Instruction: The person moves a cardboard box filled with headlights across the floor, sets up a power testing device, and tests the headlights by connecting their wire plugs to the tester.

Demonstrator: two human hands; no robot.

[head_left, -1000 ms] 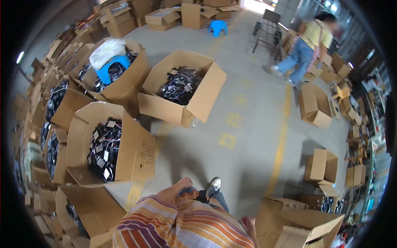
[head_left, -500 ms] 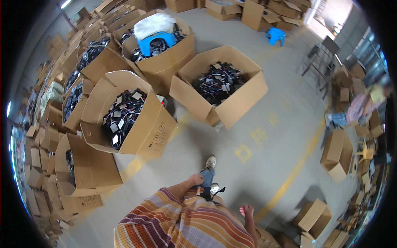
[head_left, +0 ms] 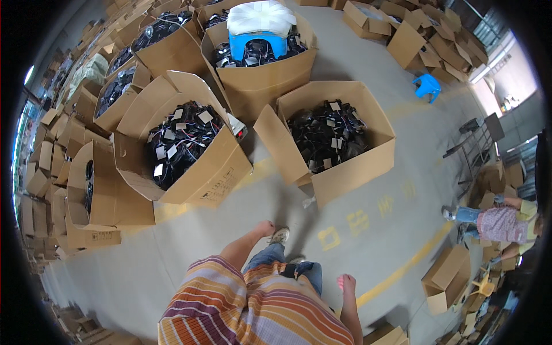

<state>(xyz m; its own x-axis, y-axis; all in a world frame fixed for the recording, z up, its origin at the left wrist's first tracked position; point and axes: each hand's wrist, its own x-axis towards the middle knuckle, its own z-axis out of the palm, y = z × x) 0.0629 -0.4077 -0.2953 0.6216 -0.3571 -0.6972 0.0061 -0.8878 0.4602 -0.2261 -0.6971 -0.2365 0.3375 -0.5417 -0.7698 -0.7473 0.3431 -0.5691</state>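
Observation:
My left hand [head_left: 265, 228] hangs over my forward shoe, its fingers curled in and nothing showing in them. My right hand [head_left: 347, 283] swings beside my hip, loosely closed, with no object visible in it. Neither hand touches anything. Ahead of me stands an open cardboard box [head_left: 352, 179] filled with black cabled parts [head_left: 328, 135] bearing white tags. To its left, a tilted-looking open carton [head_left: 221, 172] holds a similar heap of tagged black parts [head_left: 183, 141].
Behind them, a big carton [head_left: 267, 86] carries a blue stool [head_left: 259, 46] topped by a white bundle [head_left: 261, 17]. Another blue stool [head_left: 426, 87] stands far right, near a dark metal chair [head_left: 477, 144]. A person [head_left: 500, 223] bends among cartons at right. Yellow lines [head_left: 402, 267] mark the floor.
I have stepped forward and my view has turned left. The box ahead looks nearer. My left hand has swung slightly left and up. The person at right has bent over more.

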